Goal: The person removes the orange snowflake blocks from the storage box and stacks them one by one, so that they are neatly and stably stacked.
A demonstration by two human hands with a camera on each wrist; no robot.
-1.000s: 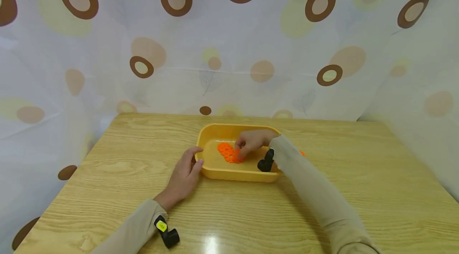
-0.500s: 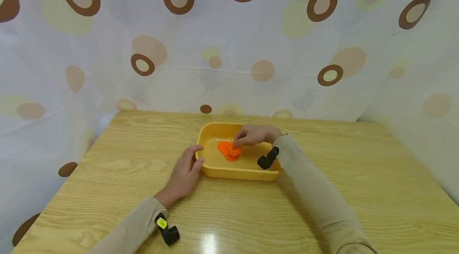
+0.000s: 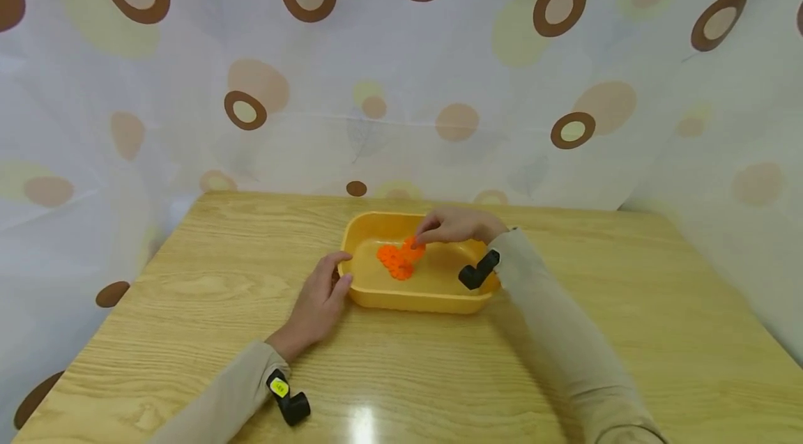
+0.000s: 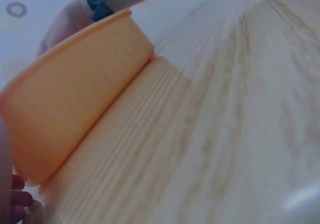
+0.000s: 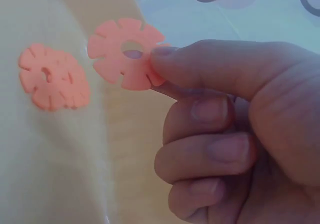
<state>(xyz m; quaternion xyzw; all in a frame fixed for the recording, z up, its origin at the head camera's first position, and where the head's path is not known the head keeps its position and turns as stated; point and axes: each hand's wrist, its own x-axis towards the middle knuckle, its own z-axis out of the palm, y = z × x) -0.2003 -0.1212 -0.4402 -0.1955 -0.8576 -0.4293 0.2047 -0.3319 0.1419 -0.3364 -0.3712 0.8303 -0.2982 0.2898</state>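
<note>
A yellow-orange plastic basin (image 3: pixel 414 302) stands on the table. Inside, toward its left, lie several orange slotted interlocking discs (image 3: pixel 392 259), overlapping one another. Over the basin my right hand (image 3: pixel 461 224) pinches one slotted disc (image 5: pixel 117 46) by its edge between thumb and index finger. In the right wrist view its center hole and notched rim show plainly, and the other fingers are curled in. My left hand (image 3: pixel 316 301) grips the basin's left end, with fingers and thumb at the rim. Its curled fingers (image 4: pixel 20 199) appear by the basin's lower corner in the left wrist view.
Wood-grain table (image 3: pixel 251 256) surrounds the basin. A patterned curtain (image 3: pixel 401 81) hangs behind the table and along its sides. A small orange bit (image 4: pixel 154 56) shows past the basin's far corner in the left wrist view. Each sleeve carries a black wrist camera (image 3: pixel 477 273).
My right hand has risen from the basin floor and moved slightly right, lifting one slotted disc off the pile. The left hand keeps its place on the basin.
</note>
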